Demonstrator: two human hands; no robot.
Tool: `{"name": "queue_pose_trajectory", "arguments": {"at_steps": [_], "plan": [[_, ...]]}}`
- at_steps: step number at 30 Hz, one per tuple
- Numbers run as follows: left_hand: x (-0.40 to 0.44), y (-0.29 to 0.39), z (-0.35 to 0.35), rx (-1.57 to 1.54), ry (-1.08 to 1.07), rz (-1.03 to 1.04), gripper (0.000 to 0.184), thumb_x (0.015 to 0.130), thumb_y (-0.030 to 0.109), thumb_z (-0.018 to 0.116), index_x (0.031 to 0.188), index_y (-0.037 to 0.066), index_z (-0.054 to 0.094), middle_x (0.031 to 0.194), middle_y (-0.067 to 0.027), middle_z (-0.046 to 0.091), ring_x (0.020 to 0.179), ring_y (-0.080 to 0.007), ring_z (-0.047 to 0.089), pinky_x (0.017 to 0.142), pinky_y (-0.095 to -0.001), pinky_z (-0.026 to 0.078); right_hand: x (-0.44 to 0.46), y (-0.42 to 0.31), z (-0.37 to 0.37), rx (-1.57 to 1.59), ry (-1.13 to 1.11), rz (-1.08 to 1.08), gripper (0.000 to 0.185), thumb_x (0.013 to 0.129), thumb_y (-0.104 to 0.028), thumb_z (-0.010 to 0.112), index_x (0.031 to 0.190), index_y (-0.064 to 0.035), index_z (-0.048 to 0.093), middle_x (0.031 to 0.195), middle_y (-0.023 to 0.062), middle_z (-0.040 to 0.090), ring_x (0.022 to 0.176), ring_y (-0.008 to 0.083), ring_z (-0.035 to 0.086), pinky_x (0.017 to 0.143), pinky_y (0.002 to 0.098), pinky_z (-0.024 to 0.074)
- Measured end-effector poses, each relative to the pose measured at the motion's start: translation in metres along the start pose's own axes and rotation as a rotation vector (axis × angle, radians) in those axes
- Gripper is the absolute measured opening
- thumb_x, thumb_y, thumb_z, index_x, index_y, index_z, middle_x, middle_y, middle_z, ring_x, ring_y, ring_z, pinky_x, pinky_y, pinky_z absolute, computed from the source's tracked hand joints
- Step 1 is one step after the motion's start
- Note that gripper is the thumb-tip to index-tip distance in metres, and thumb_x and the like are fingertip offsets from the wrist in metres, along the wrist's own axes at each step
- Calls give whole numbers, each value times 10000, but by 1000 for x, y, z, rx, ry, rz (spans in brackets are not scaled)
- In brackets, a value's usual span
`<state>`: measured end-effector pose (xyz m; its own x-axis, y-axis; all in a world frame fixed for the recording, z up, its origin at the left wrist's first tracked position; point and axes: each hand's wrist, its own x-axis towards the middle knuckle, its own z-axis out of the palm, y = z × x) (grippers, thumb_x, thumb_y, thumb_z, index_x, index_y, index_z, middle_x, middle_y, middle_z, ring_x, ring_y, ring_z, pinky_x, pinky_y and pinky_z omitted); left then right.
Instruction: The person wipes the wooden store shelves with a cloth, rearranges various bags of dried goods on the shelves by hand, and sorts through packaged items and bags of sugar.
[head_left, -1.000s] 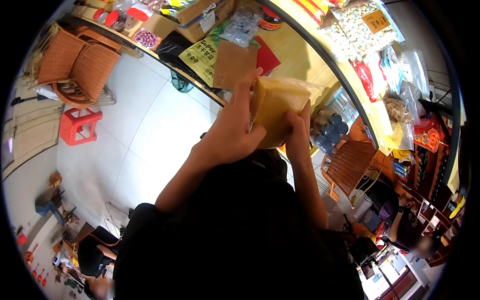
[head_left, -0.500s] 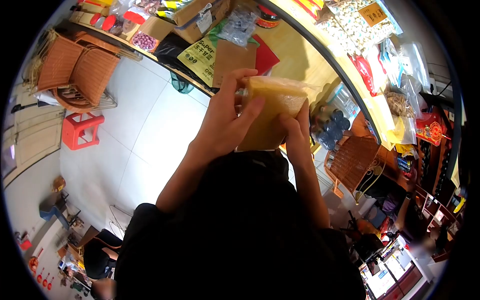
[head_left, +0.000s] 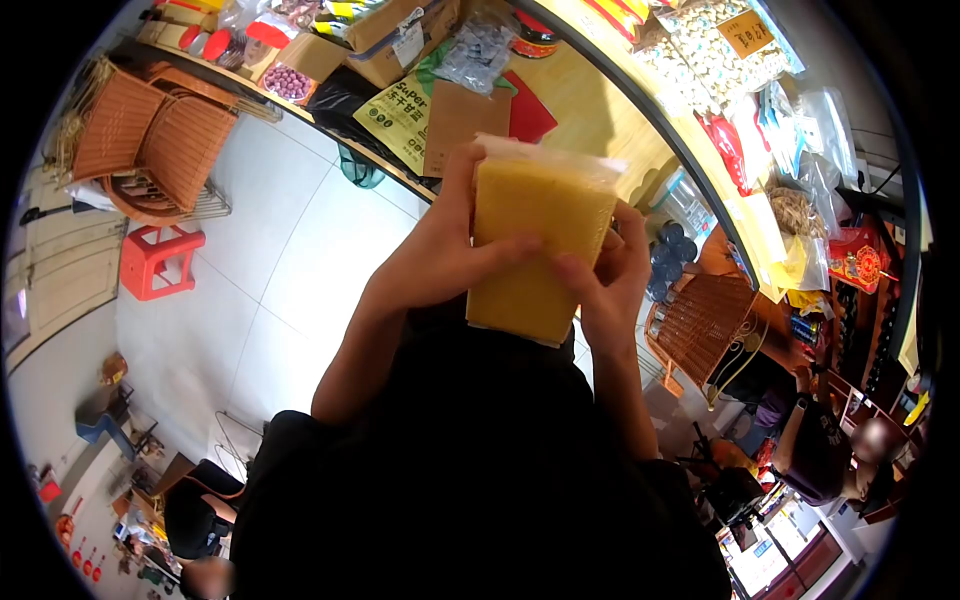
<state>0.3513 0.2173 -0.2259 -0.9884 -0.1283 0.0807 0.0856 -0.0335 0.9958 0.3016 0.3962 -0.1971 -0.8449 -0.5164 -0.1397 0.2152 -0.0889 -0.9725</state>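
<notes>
A thick, yellow, rectangular pack (head_left: 535, 215) is held up in front of my body, its broad face turned towards me. Clear plastic film shows at its far end; what the pack contains, I cannot make out. My left hand (head_left: 455, 250) grips its left side, with the thumb lying across the face. On the right edge is my right hand (head_left: 615, 285), fingers curled behind and thumb pressed on the face. Beyond the pack, on the wooden counter (head_left: 575, 100), lie a brown cardboard piece (head_left: 465, 125), a red flat item (head_left: 527, 108) and a yellow-green printed bag (head_left: 397, 122).
A raised shelf (head_left: 690, 150) with bagged goods curves along the right. Wicker chairs (head_left: 150, 140) and a red stool (head_left: 160, 262) stand on the left floor; another wicker chair (head_left: 700, 325) is at right. Other people (head_left: 815, 450) are at the lower right and lower left.
The yellow pack has tipped so its broad face now shows more fully. My right hand has shifted its grip along the edge. The person at lower right has come further into view.
</notes>
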Motion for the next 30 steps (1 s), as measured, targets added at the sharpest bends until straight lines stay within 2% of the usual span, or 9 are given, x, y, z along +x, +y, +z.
{"name": "queue_pose_trajectory", "arguments": {"at_steps": [3, 5, 10, 13, 15, 20, 23, 27, 30], "plan": [[-8, 9, 4, -314, -70, -124, 874, 818, 205, 728, 1454, 69, 144, 1208, -174, 559, 1099, -250, 573, 936, -375, 448, 1, -1, -4, 54, 80, -84, 603, 832, -154, 702, 1285, 9, 339, 1122, 194, 615, 982, 219, 629, 833, 300, 510], [-10, 7, 2, -403, -314, -152, 1015, 805, 169, 736, 1492, 88, -6, 1231, -192, 547, 1143, -255, 554, 959, -384, 432, 1, -8, -3, 71, 255, -155, 603, 841, -200, 696, 1280, 11, 341, 1128, 198, 615, 995, 219, 624, 850, 311, 496], [-14, 6, 4, -191, -399, -16, 924, 814, 127, 717, 1500, 83, 99, 1195, -165, 564, 1054, -224, 590, 930, -353, 447, 7, -9, -8, 96, 481, -161, 625, 820, -375, 603, 1254, -4, 350, 1144, 162, 452, 1076, 234, 476, 919, 375, 409], [-11, 9, 3, -324, -346, -151, 776, 838, 96, 678, 1474, 71, 235, 1174, -143, 568, 1049, -201, 583, 927, -325, 437, 8, -7, -10, 8, 499, -266, 630, 866, -387, 500, 1324, 24, 367, 1177, 178, 524, 1053, 273, 562, 875, 376, 468], [-10, 6, 1, -322, -303, -89, 660, 854, 78, 651, 1433, 51, 335, 1173, -119, 567, 1087, -180, 561, 935, -306, 427, 6, -7, -13, 84, 440, -239, 643, 845, -368, 537, 1321, 21, 346, 1194, 178, 489, 1079, 259, 525, 898, 370, 439], [-7, 2, -2, -432, -157, 11, 547, 889, 84, 591, 1393, 20, 389, 1219, -110, 547, 1126, -169, 526, 963, -312, 413, 3, 2, -32, 130, 275, -320, 648, 839, -329, 556, 1328, 35, 337, 1209, 173, 481, 1112, 241, 497, 937, 364, 406], [-7, -6, 1, -463, -58, 91, 456, 940, 144, 488, 1364, -4, 409, 1263, -124, 519, 1157, -183, 497, 990, -322, 385, -3, 9, -40, 128, 214, -336, 642, 923, -400, 446, 1343, 75, 347, 1271, 215, 499, 1171, 315, 514, 974, 402, 420], [-7, -2, 7, -527, 122, 80, 464, 955, 237, 389, 1350, -8, 388, 1241, -137, 513, 1156, -195, 494, 991, -323, 375, -13, 13, -50, -473, 162, -284, 739, 967, -533, 368, 1390, 69, 298, 1353, 215, 445, 1255, 314, 443, 1046, 438, 347], [-5, -4, 7, -591, 363, -1, 445, 995, 271, 306, 1339, -6, 361, 1187, -110, 514, 1133, -182, 507, 968, -319, 400, -8, 29, -56, 79, 48, -337, 725, 962, -511, 414, 1398, 58, 305, 1372, 194, 443, 1273, 317, 430, 1063, 442, 336]]}}
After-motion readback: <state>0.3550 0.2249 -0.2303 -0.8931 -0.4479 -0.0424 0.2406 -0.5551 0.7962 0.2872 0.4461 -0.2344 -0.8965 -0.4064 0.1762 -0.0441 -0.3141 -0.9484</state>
